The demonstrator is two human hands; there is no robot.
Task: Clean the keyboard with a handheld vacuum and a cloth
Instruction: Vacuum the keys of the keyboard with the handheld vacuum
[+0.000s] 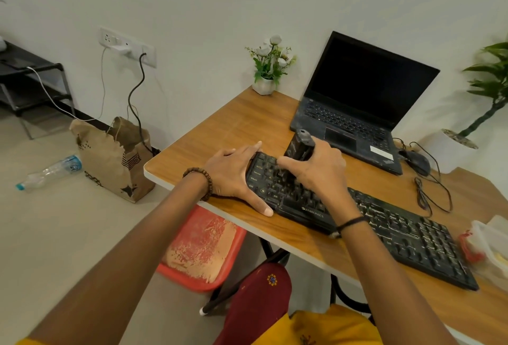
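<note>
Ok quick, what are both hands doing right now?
Left hand: open, pressing flat on the keyboard at its left end.
Right hand: closed around the handheld vacuum.

Brown bead bracelet (202,184), black wrist thread (350,222); yellow clothing (324,328)

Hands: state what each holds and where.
Right hand grips the vacuum around its middle. Left hand holds nothing; it rests flat on the keyboard's left end.

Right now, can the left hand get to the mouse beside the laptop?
Probably not directly. The left hand rests on the keyboard at its left end; the right hand, gripping the handheld vacuum, lies between it and the mouse. It would have to reach over that arm.
</note>
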